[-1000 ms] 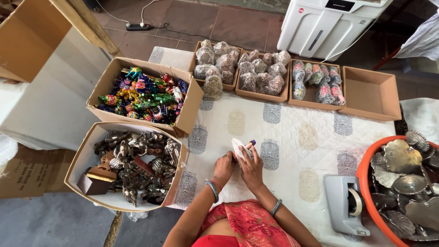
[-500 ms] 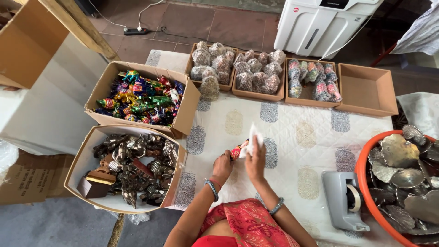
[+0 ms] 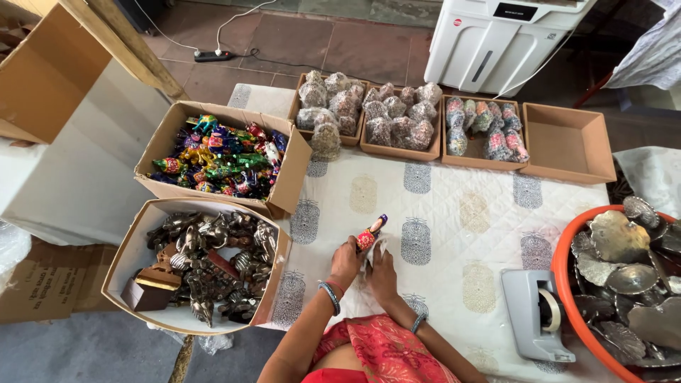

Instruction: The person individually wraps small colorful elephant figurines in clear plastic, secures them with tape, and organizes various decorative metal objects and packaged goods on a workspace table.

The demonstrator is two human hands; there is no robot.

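Glossy painted figurine (image 3: pixel 369 236) over matt quilted cloth (image 3: pixel 454 213); cardboard boxes (image 3: pixel 567 142).

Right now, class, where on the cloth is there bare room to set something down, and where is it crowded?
Free: the cloth between the trays and the hands, and between the right hand and the tape dispenser. One tray is empty. Crowded: the two boxes on the left and the orange tub.

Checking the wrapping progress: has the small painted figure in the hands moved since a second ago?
Cannot tell: the figure stays above the same quilt motif, though its wrap looks gone.
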